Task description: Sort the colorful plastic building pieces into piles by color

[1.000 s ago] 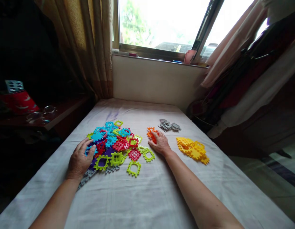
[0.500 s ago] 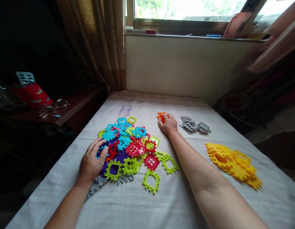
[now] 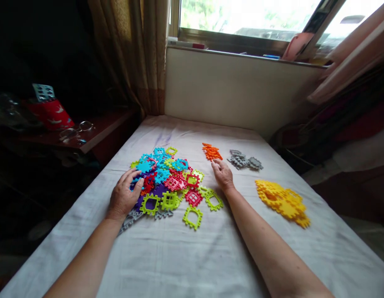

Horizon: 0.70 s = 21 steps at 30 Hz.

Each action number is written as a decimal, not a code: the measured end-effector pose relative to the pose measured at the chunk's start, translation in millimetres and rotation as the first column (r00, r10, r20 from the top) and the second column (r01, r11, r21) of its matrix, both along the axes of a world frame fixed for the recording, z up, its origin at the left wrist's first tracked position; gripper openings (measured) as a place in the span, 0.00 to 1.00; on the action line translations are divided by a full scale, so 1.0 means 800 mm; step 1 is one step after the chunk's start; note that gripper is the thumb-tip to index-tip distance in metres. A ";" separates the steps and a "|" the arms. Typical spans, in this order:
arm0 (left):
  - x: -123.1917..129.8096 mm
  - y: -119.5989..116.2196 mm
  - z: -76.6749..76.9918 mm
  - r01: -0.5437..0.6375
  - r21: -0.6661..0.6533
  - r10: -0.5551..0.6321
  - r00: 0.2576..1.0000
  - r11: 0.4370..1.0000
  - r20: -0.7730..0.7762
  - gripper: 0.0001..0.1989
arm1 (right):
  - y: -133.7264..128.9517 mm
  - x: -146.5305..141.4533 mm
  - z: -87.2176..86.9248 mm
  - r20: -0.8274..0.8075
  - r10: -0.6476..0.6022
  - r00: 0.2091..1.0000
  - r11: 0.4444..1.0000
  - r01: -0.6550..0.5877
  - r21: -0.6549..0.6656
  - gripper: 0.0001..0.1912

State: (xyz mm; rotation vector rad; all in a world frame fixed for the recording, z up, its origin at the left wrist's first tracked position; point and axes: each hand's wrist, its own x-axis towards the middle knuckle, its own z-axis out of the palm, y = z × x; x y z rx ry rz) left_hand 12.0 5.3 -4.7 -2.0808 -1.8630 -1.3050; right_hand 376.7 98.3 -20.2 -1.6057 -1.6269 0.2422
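The person's left hand [image 3: 124, 192] lies on the left side of a big mixed pile [image 3: 173, 182], with its fingers spread out and touching the blue pieces [image 3: 144, 167]; it does not look like it is gripping any of them. The right hand [image 3: 222, 173] is loose, with its fingers a little bent, and no piece shows in it. Its fingertips are right by the near edge of a small heap of orange pieces [image 3: 212, 153], but I can't tell if they touch it. The orange pieces are bright and flat, with bumpy edges like little teeth, and they lie on top of each other on the pale cloth [image 3: 179, 256]. The mixed pile has blue, red, purple and green ones all jumbled up. Some are like frames with a big hole, and one red piece [image 3: 193, 198] has a window with four small holes. To the right of the orange heap sit some gray pieces [image 3: 255, 163], and nearer on the right is a yellow pile [image 3: 286, 205], spread out and overlapping.
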 end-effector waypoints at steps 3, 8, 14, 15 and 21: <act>-0.001 -0.001 0.001 0.009 0.050 -0.009 1.000 0.999 -0.001 0.19 | -0.069 0.012 -0.006 -0.076 0.187 0.979 0.981 -0.190 -0.032 0.21; -0.001 -0.012 0.013 0.039 0.147 -0.033 0.999 0.988 -0.040 0.16 | -0.172 0.014 -0.004 0.114 0.304 0.946 0.951 -0.294 -0.093 0.27; 0.079 -0.063 0.030 0.383 0.128 -0.341 0.902 0.915 -0.265 0.14 | -0.190 -0.016 0.010 0.253 0.201 0.946 0.974 -0.166 -0.154 0.21; 0.098 -0.073 0.030 0.482 0.057 -0.442 0.839 0.874 -0.317 0.14 | -0.188 -0.022 0.012 0.264 0.200 0.943 0.975 -0.164 -0.153 0.20; 0.151 -0.104 0.017 0.587 -0.231 -0.630 0.698 0.776 -0.341 0.16 | -0.187 -0.038 0.012 0.280 0.157 0.947 0.987 -0.142 -0.071 0.16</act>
